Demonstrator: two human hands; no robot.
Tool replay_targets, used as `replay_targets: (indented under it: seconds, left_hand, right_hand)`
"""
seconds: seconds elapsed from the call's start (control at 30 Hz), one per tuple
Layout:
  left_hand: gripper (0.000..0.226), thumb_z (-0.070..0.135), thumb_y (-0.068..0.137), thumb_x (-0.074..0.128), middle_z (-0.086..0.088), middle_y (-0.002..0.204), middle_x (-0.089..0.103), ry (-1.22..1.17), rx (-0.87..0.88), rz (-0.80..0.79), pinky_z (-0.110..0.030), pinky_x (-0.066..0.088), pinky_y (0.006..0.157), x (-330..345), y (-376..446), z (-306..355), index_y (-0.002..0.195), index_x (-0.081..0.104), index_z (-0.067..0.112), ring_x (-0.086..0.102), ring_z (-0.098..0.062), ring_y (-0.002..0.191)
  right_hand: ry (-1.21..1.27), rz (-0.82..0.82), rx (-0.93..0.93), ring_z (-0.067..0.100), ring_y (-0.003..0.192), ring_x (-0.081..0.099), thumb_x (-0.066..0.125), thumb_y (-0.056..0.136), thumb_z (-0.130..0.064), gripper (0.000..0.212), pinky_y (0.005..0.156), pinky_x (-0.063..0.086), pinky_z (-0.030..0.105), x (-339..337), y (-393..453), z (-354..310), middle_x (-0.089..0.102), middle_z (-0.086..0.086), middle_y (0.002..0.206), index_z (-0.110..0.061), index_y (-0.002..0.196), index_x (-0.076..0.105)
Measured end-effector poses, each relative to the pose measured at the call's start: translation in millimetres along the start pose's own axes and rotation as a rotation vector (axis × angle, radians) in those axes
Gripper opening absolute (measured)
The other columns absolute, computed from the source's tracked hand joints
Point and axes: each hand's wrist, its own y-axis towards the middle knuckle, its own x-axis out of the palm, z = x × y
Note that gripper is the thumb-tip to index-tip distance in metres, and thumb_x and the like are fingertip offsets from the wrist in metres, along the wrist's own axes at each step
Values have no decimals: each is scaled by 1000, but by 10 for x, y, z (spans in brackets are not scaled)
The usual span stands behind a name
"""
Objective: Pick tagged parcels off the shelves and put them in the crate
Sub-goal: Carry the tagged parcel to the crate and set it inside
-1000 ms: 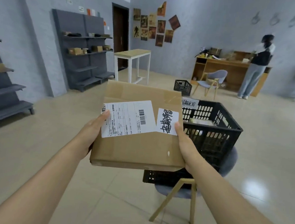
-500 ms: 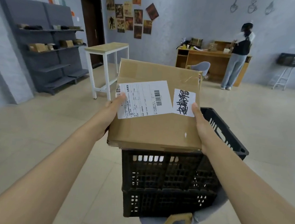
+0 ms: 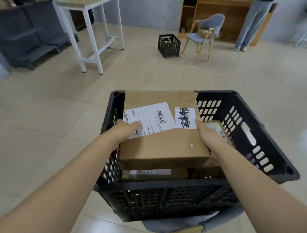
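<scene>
- You have two hands in view: your left hand (image 3: pixel 128 128) and your right hand (image 3: pixel 209 137).
- You can count three parcels: a big box (image 3: pixel 165 143), a second box (image 3: pixel 155 173) under it, a smaller one (image 3: pixel 217 128) at the right.
- Two black crates: near (image 3: pixel 258 128), far (image 3: pixel 169 46).
- Two chairs: one (image 3: pixel 205 31), another (image 3: pixel 186 223).
- One white table (image 3: pixel 88 1).
- One other person (image 3: pixel 252 23).

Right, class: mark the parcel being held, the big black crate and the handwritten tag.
parcel (image 3: pixel 165 146), head view, bare cardboard top.
big black crate (image 3: pixel 170 196), head view, near wall.
handwritten tag (image 3: pixel 185 118), head view, tag's middle.
</scene>
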Motion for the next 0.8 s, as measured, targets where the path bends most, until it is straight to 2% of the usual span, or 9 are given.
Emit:
replay_targets:
  seconds: [0.13, 0.23, 0.37, 0.47, 0.57, 0.67, 0.73, 0.8]
  left_hand:
    - [91, 47, 91, 59, -13, 141, 51, 67, -67, 52, -39, 45, 103, 175, -37, 78, 154, 9, 4, 52, -32, 124]
    - [86, 36, 96, 54, -15, 139, 52, 95, -91, 97, -39, 47, 102, 219, 107, 7, 153, -1, 4, 55, -33, 121]
    - [92, 37, 94, 54, -16, 140, 51, 159, -126, 78, -43, 46, 105, 257, 220, -122, 152, -10, 3, 55, -34, 122]
    - [91, 27, 97, 53, -17, 138, 52, 225, -146, 27, -42, 45, 106, 303, 216, -170, 152, -15, 4, 55, -34, 121]
    - [91, 19, 96, 51, -22, 145, 44, 393, -101, 3, -38, 44, 104, 311, 164, -188, 152, -20, 9, 52, -36, 124]
    - [87, 19, 96, 51, -24, 152, 24, 506, 3, -7, -35, 43, 95, 293, 9, -104, 154, -13, 15, 47, -38, 127]
    - [79, 24, 96, 54, -22, 151, 20, 655, 119, 26, -38, 41, 99, 272, -94, 51, 154, 2, 13, 40, -39, 131]
    - [68, 31, 97, 53, -19, 153, 21, 791, 279, 73, -41, 37, 105, 268, -188, 281, 151, 18, 10, 31, -38, 136]
  right_hand:
    - [-44, -71, 57, 26, 105, 66, 43, 99, -54, 50, 93, 54, 41, 126, 209, 203, 67, 7, 118, -17, 128, 57]
    - [-51, -174, 94, 25, 95, 72, 61, 91, -44, 47, 75, 58, 34, 227, 276, 238, 72, 7, 111, -16, 128, 57]
    - [-122, -200, 93, 22, 92, 68, 68, 88, -30, 29, 89, 55, 40, 302, 307, 267, 68, 4, 100, -14, 109, 55]
    - [-235, -215, 71, 24, 109, 63, 73, 79, -37, 64, 99, 51, 45, 280, 323, 284, 63, 3, 122, -16, 133, 43]
    - [-334, -247, -6, 24, 122, 56, 67, 89, -27, 58, 107, 43, 41, 305, 304, 302, 58, 3, 134, -17, 140, 41]
    - [-520, -132, -185, 28, 131, 47, 65, 88, -21, 64, 106, 40, 39, 335, 262, 262, 50, 5, 138, -20, 144, 35]
    - [-617, -80, -323, 29, 133, 41, 60, 88, -13, 68, 108, 37, 39, 335, 212, 167, 44, 9, 142, -20, 149, 30]
    - [-732, -39, -420, 29, 131, 42, 58, 91, -14, 66, 108, 38, 39, 321, 123, 36, 41, 11, 144, -15, 150, 28]
